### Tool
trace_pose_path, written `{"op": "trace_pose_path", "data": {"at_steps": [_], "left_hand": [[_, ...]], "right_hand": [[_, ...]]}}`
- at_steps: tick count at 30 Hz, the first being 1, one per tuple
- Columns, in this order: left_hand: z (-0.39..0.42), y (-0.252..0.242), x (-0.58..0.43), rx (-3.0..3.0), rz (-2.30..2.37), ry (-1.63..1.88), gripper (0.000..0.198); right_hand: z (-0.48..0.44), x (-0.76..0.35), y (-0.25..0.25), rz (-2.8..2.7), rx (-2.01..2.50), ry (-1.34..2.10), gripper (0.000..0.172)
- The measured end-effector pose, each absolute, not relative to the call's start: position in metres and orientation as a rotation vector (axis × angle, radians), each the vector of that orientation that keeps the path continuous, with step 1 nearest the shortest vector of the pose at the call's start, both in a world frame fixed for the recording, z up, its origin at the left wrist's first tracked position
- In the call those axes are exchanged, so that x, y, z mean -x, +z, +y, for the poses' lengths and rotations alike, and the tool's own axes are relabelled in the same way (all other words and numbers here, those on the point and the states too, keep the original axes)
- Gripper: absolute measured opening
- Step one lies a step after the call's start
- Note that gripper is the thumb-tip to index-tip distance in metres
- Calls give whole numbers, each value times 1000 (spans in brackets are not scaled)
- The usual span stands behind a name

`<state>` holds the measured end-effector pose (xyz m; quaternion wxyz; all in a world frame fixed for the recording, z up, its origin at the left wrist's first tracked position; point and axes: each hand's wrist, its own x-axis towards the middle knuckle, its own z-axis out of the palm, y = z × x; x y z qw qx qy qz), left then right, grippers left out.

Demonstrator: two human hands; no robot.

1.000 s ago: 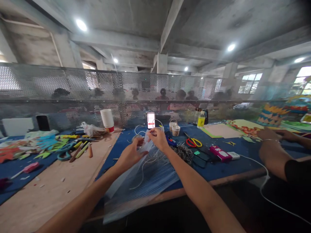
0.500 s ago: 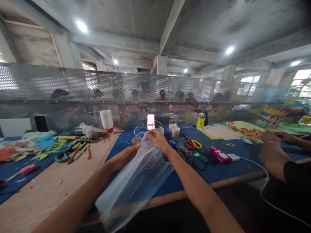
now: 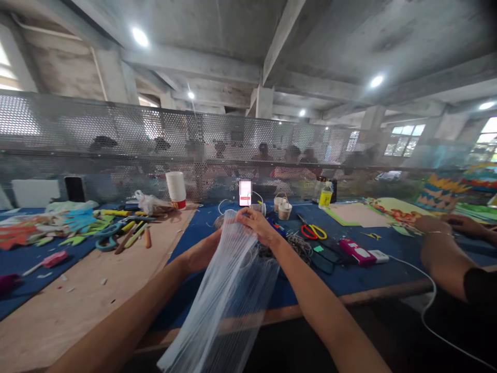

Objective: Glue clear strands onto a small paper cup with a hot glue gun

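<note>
A sheer white pleated mesh cloth (image 3: 212,305) hangs between my hands and drapes over the front edge of the table. My right hand (image 3: 257,226) pinches its upper edge between thumb and fingers. On the other side, my left hand (image 3: 209,246) is closed on the cloth near the top, its fingers mostly hidden behind the mesh. Just beyond lies a ball of grey string (image 3: 220,221), partly covered by the cloth. A tangle of grey fibre (image 3: 298,247) rests beside my right wrist. Behind my hands stands a lit phone (image 3: 245,194).
Scissors with red and yellow handles (image 3: 314,231), a magenta box (image 3: 356,252) and a yellow-labelled bottle (image 3: 325,196) lie to the right. Stacked paper cups (image 3: 176,189), blue-handled scissors (image 3: 108,237) and carving tools (image 3: 135,240) are left. A co-worker's arm (image 3: 442,251) reaches in at right.
The view has shifted slightly, moving the scene right. The cloth's top has been spread upward over my left fingers, and the cloth hangs more steeply. Both hands keep hold of it.
</note>
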<state>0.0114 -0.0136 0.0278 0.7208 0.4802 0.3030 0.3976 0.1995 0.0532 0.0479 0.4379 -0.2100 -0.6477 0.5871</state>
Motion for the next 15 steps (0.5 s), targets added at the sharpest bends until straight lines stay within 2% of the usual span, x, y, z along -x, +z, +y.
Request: {"op": "trace_pose_path", "data": {"at_steps": [8, 11, 15], "left_hand": [[-20, 21, -18, -981, 617, 769, 29], [-14, 21, -10, -1037, 634, 902, 22], [0, 20, 8, -975, 620, 1130, 25]], "right_hand": [[49, -198, 49, -1606, 450, 1566, 49], [53, -200, 49, -1572, 432, 1581, 48], [60, -206, 49, -1514, 440, 1538, 44]]}}
